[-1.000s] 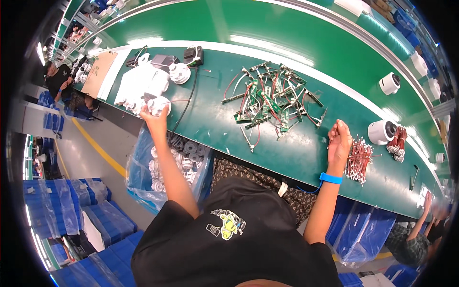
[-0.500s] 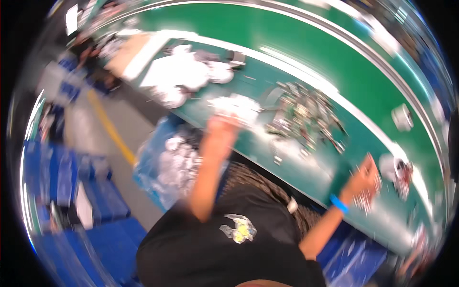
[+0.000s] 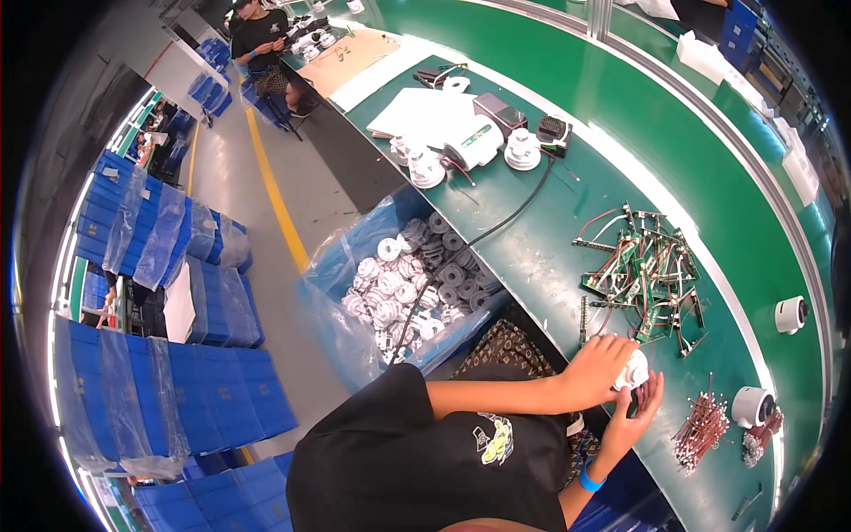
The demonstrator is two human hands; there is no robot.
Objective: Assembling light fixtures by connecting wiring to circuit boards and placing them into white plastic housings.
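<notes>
At the front edge of the green workbench point(image 3: 567, 232), both my hands are together around a white round plastic part point(image 3: 632, 371). My left hand point(image 3: 599, 371) closes on it from the left, fingers bent over its near side. My right hand point(image 3: 636, 418), below a blue wristband, grips it from the right, with fingers curled up along it. A small dark patch shows between the palms, too hidden to name. Just beyond my hands lies a tangled heap of green circuit boards with wires point(image 3: 643, 275). Right of them is a bundle of red-brown wires point(image 3: 702, 429).
A blue lined bin point(image 3: 330, 330) full of white and grey ringed parts stands left of me, a black cable point(image 3: 523, 206) crossing it. Farther up the bench are white housings point(image 3: 474, 146) and a black device point(image 3: 555, 133). White cylinders point(image 3: 752, 406) stand at right. Another person point(image 3: 262, 44) works far left.
My left hand has come from the white parts farther left to the bench's front edge. My right hand has left the wire bundle and joined it. The view has shifted and sharpened.
</notes>
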